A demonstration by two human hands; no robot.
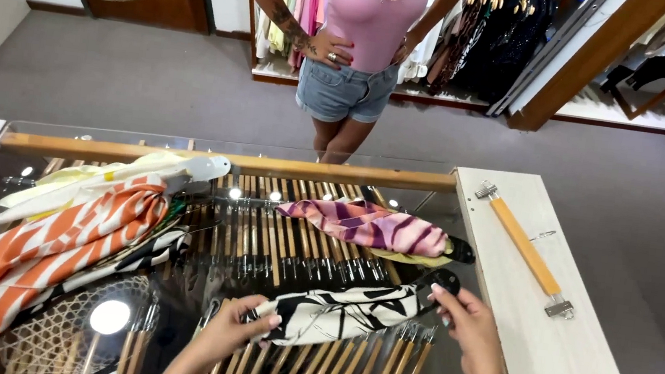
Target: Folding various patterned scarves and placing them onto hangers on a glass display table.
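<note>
Two hands hold a folded black-and-cream patterned garment at its ends, over a glass counter top, lower centre of the frame.

The left hand closes its fingers on the garment's lower-left end; the right hand pinches the upper-right end, where a black hanger clip shows. Beneath the glass lie rows of wooden hangers. Just above the held piece rests a pink-and-purple striped garment on the glass. At left lie an orange-and-white striped cloth and a pale yellow garment. At right, a wooden clip hanger lies on the pale counter edge. At top centre a person in a pink top stands with hands on hips.
</note>
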